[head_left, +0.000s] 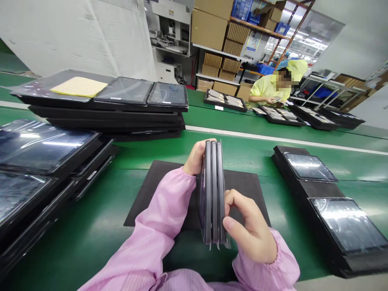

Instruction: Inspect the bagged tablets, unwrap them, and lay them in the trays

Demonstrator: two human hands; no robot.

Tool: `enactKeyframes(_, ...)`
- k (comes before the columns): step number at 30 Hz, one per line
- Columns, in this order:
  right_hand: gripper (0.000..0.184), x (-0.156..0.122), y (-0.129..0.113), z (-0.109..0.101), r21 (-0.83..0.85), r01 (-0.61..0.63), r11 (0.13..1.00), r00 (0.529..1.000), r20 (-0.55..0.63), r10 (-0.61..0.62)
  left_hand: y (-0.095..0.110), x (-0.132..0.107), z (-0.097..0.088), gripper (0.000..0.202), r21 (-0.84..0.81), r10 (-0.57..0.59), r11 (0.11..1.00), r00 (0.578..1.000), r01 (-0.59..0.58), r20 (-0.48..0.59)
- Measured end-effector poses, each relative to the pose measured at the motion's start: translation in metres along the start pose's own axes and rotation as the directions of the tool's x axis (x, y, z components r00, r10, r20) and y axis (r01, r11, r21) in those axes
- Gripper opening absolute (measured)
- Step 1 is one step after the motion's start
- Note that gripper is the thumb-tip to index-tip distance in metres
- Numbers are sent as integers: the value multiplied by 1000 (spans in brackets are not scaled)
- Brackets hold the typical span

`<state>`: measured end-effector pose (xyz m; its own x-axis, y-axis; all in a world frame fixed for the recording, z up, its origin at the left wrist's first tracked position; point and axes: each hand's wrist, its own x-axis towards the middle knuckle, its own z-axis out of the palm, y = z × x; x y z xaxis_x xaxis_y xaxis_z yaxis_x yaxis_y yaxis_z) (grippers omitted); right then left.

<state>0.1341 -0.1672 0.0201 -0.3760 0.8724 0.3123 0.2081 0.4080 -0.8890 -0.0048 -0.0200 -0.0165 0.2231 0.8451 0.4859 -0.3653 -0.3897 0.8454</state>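
I hold three thin dark tablets (214,190) together on edge, upright above a black mat (157,190) on the green bench. My left hand (197,157) wraps the far end of the stack, fingers curled over its top. Closer to me, my right hand (250,228) is closed on the near end, thumb pressed against the stack's side. Both wrists are in pink sleeves.
Stacked black trays with screens lie at left (39,161) and back left (121,105), one bearing a yellow sheet (79,86). A black tray with two screens (330,202) lies at right. A person in yellow (269,89) works at trays across the bench. Shelves with cartons stand behind.
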Motion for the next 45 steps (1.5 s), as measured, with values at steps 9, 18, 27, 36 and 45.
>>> enactKeyframes(9, 10, -2, 1, -7, -83, 41, 996, 999, 30, -39, 2, -2, 6, 75, 22, 10, 1000, 1000, -11, 23)
enactKeyframes(18, 12, -3, 4, -11, -75, 36, 997, 999, 10, -35, -7, 1, 5, 73, -7, -10, 1000, 1000, 10, 9)
enactKeyframes(27, 12, -1, 4, -15, -71, 17, 997, 1000, 7, -17, -19, 4, 4, 74, -13, -18, 1000, 1000, 18, 12)
enactKeyframes(36, 13, 1, 8, -16, -13, -3, 1000, 1000, -11, 3, -19, 6, 2, 76, 0, -95, 996, 995, 95, 4)
enactKeyframes(45, 14, 0, 6, -16, -46, 10, 999, 1000, -16, -11, -17, 6, 4, 76, 38, -98, 994, 995, 98, -10)
